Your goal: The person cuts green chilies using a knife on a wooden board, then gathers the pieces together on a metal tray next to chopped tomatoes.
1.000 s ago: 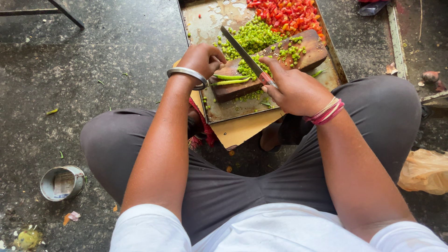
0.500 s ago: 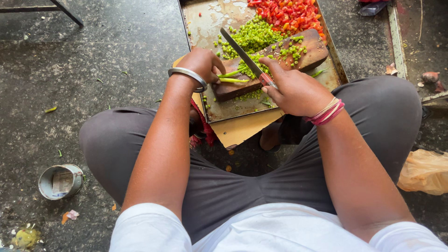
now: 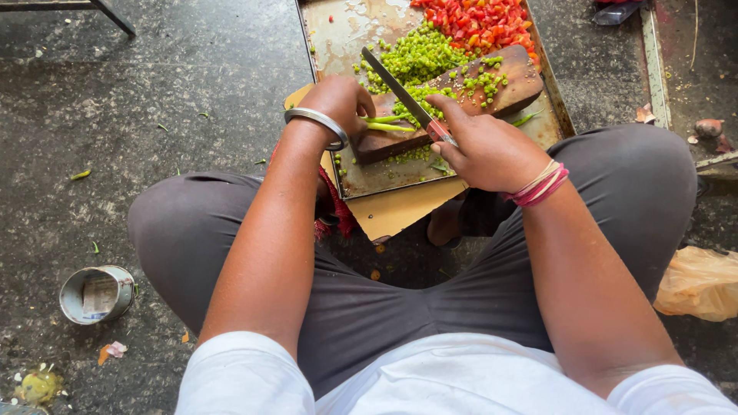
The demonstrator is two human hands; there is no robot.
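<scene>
My right hand, with red threads at the wrist, grips a long knife whose blade lies slanted over a brown wooden chopping board. My left hand, a metal bangle on its wrist, presses down on a few long green chillies at the board's near end. Chopped green pieces are piled on the board and beyond it. Chopped red pieces lie at the far end. All of it sits in a worn metal tray.
I sit cross-legged on a dark stone floor. A sheet of brown cardboard lies under the tray. An open tin can rests on the floor at left, a crumpled plastic bag at right. Small scraps dot the floor.
The knife blade has swung slightly lower and nearer the chillies. My left hand stays on the chillies. The camera view has shifted a little.
</scene>
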